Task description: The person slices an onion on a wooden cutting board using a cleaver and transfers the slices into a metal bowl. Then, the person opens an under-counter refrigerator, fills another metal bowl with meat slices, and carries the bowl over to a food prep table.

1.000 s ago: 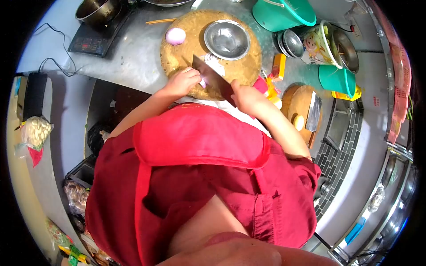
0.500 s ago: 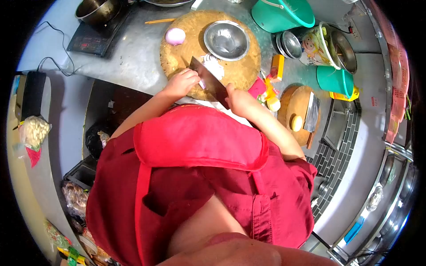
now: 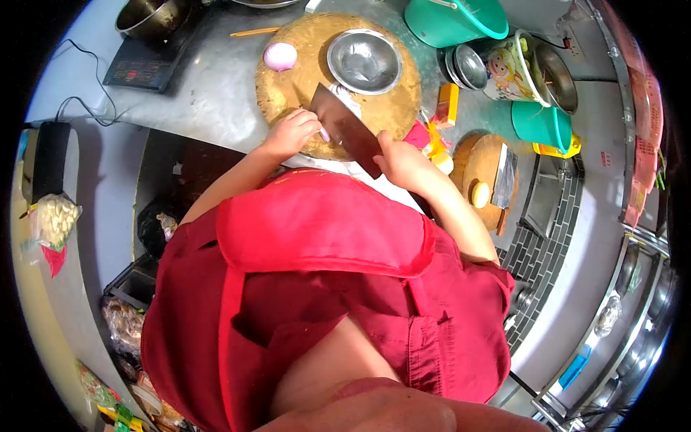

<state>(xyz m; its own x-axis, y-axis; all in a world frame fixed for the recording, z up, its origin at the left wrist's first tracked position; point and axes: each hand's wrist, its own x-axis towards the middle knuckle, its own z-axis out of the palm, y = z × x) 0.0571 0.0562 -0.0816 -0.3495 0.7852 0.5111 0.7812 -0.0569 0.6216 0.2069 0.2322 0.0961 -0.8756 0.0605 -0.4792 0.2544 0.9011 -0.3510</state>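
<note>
On a round wooden chopping board (image 3: 302,45), my right hand (image 3: 402,164) is wrapped round the handle of a cleaver (image 3: 349,133). The broad blade slants up and to the left, its front part beside my left hand (image 3: 293,133). The left fingers are bent over a small piece of purple onion (image 3: 324,135) against the blade. White onion slices (image 3: 347,99) lie beyond the blade, partly hidden by it. A halved or peeled purple onion (image 3: 280,56) rests at the board's far left, and a steel bowl (image 3: 365,63) stands at its far right.
An induction cooker (image 3: 137,70) with a pot (image 3: 149,18) is at the far left. Green buckets (image 3: 450,23), small steel bowls (image 3: 471,68) and a patterned bucket (image 3: 506,70) stand right. An orange box (image 3: 447,105) and a second wooden board (image 3: 475,162) lie nearer.
The cleaver blade has risen and turned slightly, now covering more of the white slices. My right hand has shifted a little to the right; my left hand stays nearly where it was.
</note>
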